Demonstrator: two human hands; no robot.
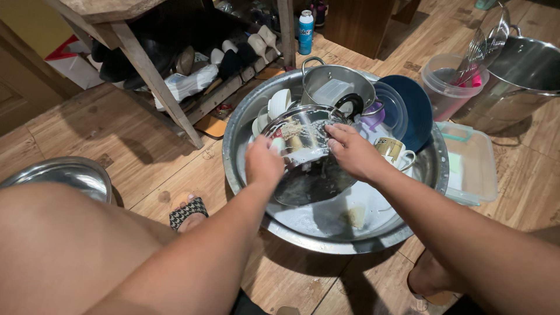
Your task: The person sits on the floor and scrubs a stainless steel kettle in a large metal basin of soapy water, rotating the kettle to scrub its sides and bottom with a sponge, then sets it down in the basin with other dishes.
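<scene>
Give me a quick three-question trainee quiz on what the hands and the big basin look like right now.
1. True or false: both hands, left hand and right hand, are on the glass pot lid.
2. Which thing stands in the metal basin just behind the lid?
A. a steel pot
B. a frying pan
C. a kettle
3. Fill in: right of the right hand, inside the basin, stands a printed ____ with a handle.

Key
1. True: each hand grips one side of the lid over the soapy water.
2. A
3. mug
</scene>
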